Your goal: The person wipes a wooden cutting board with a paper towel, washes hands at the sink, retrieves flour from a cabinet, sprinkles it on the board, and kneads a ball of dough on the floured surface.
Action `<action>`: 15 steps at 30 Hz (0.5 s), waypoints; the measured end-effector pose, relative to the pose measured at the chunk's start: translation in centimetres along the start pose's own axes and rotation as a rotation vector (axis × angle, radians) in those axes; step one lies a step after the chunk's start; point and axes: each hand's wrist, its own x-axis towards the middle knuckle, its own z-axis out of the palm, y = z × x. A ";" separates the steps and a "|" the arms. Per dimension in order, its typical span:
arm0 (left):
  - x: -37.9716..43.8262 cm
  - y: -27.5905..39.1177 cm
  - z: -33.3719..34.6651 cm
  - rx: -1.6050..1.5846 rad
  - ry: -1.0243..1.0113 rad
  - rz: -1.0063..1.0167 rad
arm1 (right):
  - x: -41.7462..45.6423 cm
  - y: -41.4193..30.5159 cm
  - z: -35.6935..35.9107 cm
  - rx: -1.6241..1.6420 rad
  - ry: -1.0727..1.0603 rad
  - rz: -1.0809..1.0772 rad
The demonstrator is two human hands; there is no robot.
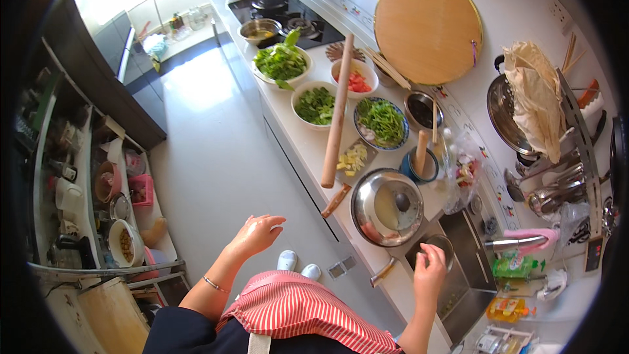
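Note:
My left hand (pixel 259 236) hangs over the floor in front of the striped apron (pixel 304 300), wet-looking and holding nothing. At the sink's (pixel 454 300) near edge my right hand (pixel 430 268) has loosely bent fingers, with no object seen in its grasp. Behind its fingers shows part of a round vessel (pixel 446 250); whether they touch is unclear. Beside that hand on the counter sits a steel pot (pixel 366 216) under a domed lid with a dark knob (pixel 402 201). A cleaver with a wooden handle (pixel 336 200) lies farther along, cut pale yellow pieces (pixel 353 158) on its blade.
A wooden rolling pin (pixel 339 108) appears above the cleaver. Bowls of greens (pixel 315 105), a bowl of red pieces (pixel 357 81) and a blue mortar (pixel 427 167) crowd the counter. Beyond is a gas hob (pixel 295 17). Shelves (pixel 147 236) line the left; a handled tool (pixel 383 273) overhangs the counter edge.

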 end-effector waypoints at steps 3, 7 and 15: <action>-0.2 -0.7 -0.6 0.006 0.042 -0.043 | 0.7 -0.2 -0.3 0.017 0.185 -0.048; 1.1 -1.1 -1.5 0.037 0.015 -0.085 | 2.7 -2.6 0.4 0.071 0.265 -0.150; 6.3 -3.0 -5.2 0.028 0.019 -0.007 | 7.7 -12.1 11.4 0.284 -0.248 -0.105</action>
